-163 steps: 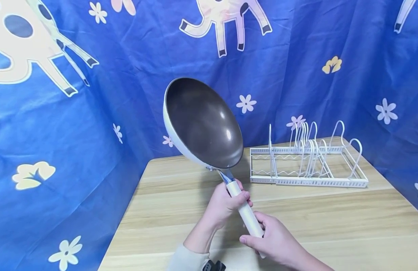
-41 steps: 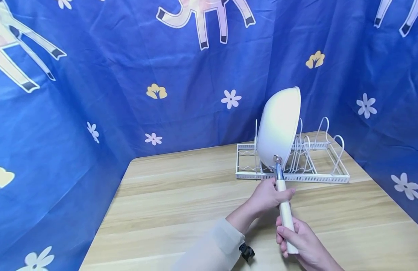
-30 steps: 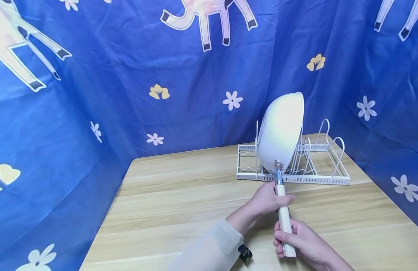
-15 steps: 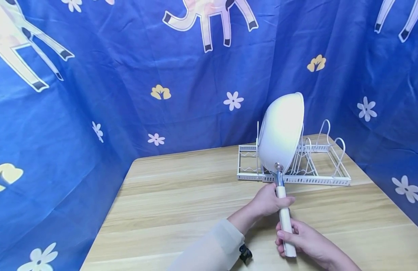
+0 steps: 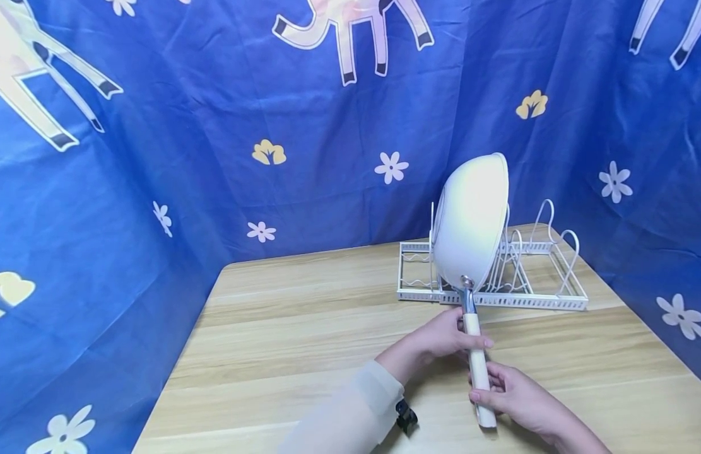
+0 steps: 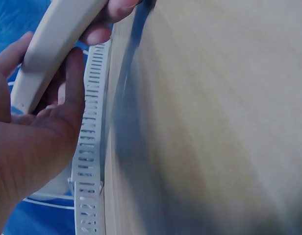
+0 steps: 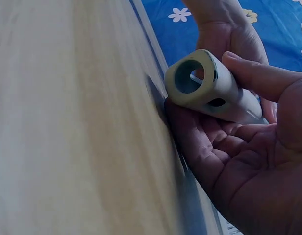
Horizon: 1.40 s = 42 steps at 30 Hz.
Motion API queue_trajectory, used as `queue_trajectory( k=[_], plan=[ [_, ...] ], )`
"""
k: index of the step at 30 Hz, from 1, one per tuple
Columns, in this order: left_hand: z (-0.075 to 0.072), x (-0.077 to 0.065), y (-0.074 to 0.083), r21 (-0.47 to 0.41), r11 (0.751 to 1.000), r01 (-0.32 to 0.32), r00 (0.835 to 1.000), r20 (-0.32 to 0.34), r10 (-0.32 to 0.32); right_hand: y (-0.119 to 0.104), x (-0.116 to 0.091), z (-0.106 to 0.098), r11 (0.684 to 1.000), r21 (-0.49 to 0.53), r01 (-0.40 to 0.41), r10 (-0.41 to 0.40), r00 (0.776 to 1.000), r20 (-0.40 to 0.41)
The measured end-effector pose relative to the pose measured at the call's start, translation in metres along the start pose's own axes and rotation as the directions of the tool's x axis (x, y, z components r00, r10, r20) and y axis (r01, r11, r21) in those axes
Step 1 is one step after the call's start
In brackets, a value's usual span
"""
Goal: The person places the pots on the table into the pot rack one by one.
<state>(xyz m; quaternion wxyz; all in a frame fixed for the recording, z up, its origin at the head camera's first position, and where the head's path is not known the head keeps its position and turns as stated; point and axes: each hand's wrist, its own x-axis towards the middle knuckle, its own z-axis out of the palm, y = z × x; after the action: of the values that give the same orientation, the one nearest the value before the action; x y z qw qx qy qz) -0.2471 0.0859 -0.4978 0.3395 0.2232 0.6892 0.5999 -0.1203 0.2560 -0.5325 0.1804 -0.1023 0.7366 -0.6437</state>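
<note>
A white wok [image 5: 471, 221] stands on its side among the dividers of a white wire rack [image 5: 554, 302] in the head view, its dark inside turned away. Its pale handle [image 5: 478, 372] points toward me. My left hand [image 5: 443, 334] holds the handle near the metal neck, thumb across the top and fingers below. Nearer the handle's end, my right hand [image 5: 515, 397] holds it loosely, thumb on the side. In the right wrist view the hollow handle end [image 7: 192, 78] lies over the cupped fingers. The left wrist view has both hands around the handle [image 6: 55, 49].
The rack sits at the back right of a wooden table [image 5: 305, 328]. More upright wire dividers [image 5: 566, 252] stand to the right of the wok. A blue patterned curtain [image 5: 327, 139] hangs behind and beside the table.
The wok was held up over the table with its dark inside showing; it has since been turned sideways and lowered right into the rack. In the last half second, my right hand's grip has loosened.
</note>
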Motion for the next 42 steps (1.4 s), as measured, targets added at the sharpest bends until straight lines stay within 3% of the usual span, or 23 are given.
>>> queue_trajectory(
  k=[3,6,13,19,22,24,26,30,31,33,37,39,41,42],
  plan=[
    [-0.004,0.002,0.001,-0.045,0.998,0.032,0.998,0.059,-0.03,-0.002,-0.001,0.0,0.997,-0.083,0.003,-0.006,0.999,-0.04],
    [-0.004,0.002,0.002,-0.055,0.997,0.045,0.997,0.073,-0.041,-0.004,-0.003,0.0,0.987,-0.16,0.0,-0.013,0.997,-0.079],
    [-0.004,0.001,0.003,-0.058,0.997,0.056,0.997,0.051,-0.053,-0.011,-0.003,0.004,0.965,-0.255,-0.058,0.024,0.99,-0.138],
    [-0.003,-0.001,0.004,-0.051,0.998,0.047,0.998,0.03,-0.046,-0.012,-0.002,0.001,0.959,-0.274,-0.076,0.036,0.988,-0.148],
    [-0.001,-0.003,0.005,0.001,0.999,0.035,0.999,0.013,-0.035,-0.011,-0.003,0.0,0.959,-0.273,-0.074,0.036,0.989,-0.141],
    [0.002,-0.006,0.007,0.104,0.994,0.025,0.999,-0.026,-0.023,-0.01,-0.004,0.0,0.957,-0.281,-0.073,0.035,0.99,-0.138],
    [0.004,-0.01,0.01,0.274,0.962,0.023,0.997,-0.083,0.0,-0.01,-0.005,0.0,0.952,-0.297,-0.073,0.033,0.99,-0.136],
    [0.005,-0.018,0.018,0.561,0.827,0.044,0.984,-0.168,0.061,-0.013,-0.005,-0.001,0.926,-0.372,-0.069,0.021,0.991,-0.131],
    [0.005,-0.019,0.019,0.597,0.801,0.046,0.982,-0.173,0.073,-0.015,-0.005,-0.002,0.912,-0.404,-0.069,0.018,0.991,-0.13],
    [0.005,-0.023,0.019,0.63,0.776,0.038,0.982,-0.166,0.087,-0.018,-0.006,-0.003,0.881,-0.468,-0.075,0.016,0.992,-0.128],
    [0.001,-0.033,0.017,0.651,0.759,0.013,0.989,-0.121,0.087,-0.029,-0.01,-0.007,0.819,-0.563,-0.109,0.03,0.988,-0.148],
    [-0.002,-0.039,0.017,0.68,0.733,-0.009,0.992,-0.085,0.091,-0.037,-0.01,-0.009,0.793,-0.593,-0.138,0.038,0.983,-0.179],
    [-0.006,-0.046,0.019,0.735,0.677,-0.032,0.993,-0.053,0.104,-0.045,-0.009,-0.012,0.758,-0.63,-0.168,0.037,0.976,-0.216],
    [-0.008,-0.05,0.019,0.779,0.626,-0.038,0.993,-0.042,0.113,-0.049,-0.009,-0.014,0.74,-0.648,-0.179,0.033,0.972,-0.231]
  ],
)
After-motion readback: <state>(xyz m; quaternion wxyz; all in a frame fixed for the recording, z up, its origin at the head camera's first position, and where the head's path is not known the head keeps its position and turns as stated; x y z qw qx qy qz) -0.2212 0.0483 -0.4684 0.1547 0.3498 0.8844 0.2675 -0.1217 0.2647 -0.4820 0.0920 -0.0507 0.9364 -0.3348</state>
